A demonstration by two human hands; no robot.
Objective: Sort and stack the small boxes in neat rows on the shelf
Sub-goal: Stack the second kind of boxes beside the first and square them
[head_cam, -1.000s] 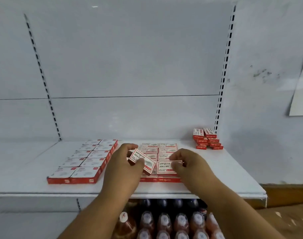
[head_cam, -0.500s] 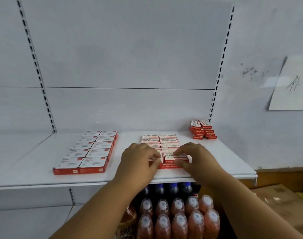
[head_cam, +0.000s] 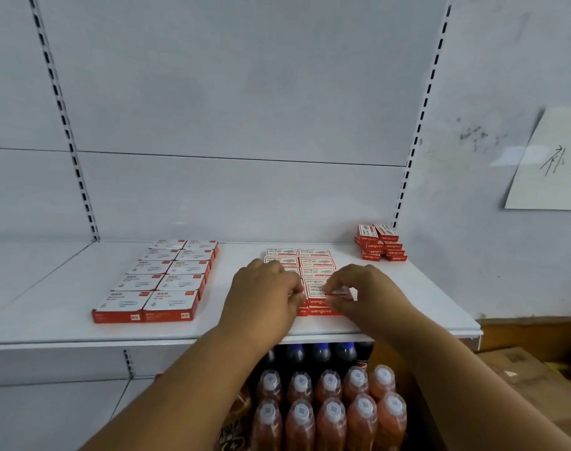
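On the white shelf I see the middle block of small boxes (two columns). My right hand pinches its front top box; my left hand curls against the block's left edge, grip unclear.

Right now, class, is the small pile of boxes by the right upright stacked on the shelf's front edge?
No, the small pile sits at the back of the shelf.

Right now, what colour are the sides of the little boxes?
Red sides on the boxes, white tops; head view.
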